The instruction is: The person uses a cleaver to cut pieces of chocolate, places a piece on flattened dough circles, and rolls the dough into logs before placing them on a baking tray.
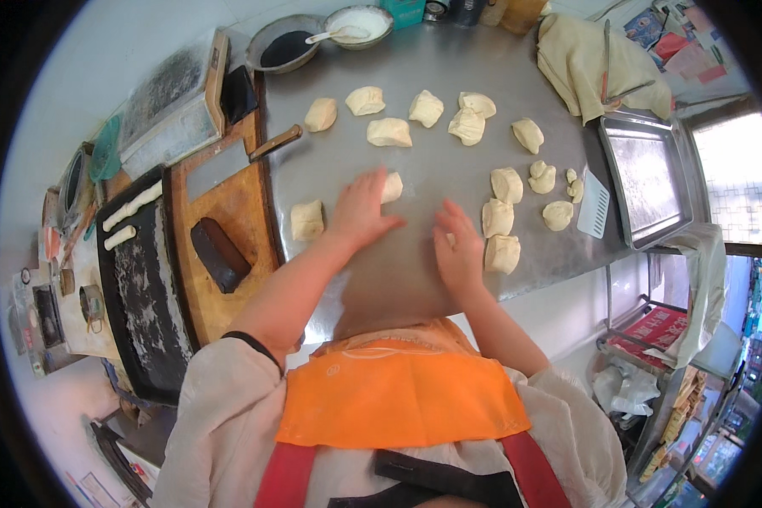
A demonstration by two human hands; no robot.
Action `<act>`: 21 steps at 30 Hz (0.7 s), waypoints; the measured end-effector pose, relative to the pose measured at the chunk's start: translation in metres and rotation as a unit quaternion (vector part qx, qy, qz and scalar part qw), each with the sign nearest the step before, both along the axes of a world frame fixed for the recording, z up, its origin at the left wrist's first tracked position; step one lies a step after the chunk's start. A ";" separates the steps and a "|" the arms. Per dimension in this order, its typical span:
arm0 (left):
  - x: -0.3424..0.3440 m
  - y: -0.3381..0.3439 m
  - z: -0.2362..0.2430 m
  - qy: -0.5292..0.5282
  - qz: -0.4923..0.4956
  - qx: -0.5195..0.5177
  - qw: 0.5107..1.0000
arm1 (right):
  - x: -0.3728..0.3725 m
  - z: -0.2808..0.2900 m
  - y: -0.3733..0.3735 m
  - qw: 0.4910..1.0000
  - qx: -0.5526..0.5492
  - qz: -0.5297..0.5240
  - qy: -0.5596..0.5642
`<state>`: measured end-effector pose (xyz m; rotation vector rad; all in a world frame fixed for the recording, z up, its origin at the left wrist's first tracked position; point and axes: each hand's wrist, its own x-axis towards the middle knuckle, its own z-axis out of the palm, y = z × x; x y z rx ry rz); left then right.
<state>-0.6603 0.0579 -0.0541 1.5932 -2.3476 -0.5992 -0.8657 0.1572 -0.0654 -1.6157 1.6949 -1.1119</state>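
Observation:
On the steel worktop [423, 55], my left hand [362, 210] is spread, thumb apart. Its fingertips lie beside a lump of dough [392, 188] that they partly cover; whether they press on it I cannot tell. My right hand [461, 254] hovers with fingers stretched forward, slightly blurred, left of a column of dough lumps [498, 218]. A small pale patch shows at its palm, too unclear to name. One dough lump [306, 221] sits left of my left forearm. Farther back lie several more cut dough lumps [389, 133].
A cleaver [218, 169] and a dark block [220, 254] rest on the wooden board [203, 302] at left, beside a black tray [148, 305] with dough strips. Two bowls [284, 44] stand behind. At right are a slotted scraper [594, 206], a metal tray [648, 182] and a cloth [571, 63].

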 end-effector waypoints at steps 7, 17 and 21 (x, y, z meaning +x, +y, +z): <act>0.003 0.045 0.027 0.406 0.147 0.439 0.788 | 0.028 0.008 -0.009 0.929 0.118 0.032 -0.349; 0.047 0.111 0.084 0.533 0.091 0.558 0.629 | 0.091 0.090 -0.006 0.860 0.113 0.216 -0.448; 0.056 0.118 0.106 0.491 0.154 0.459 0.725 | 0.120 0.118 -0.007 0.855 0.141 0.234 -0.440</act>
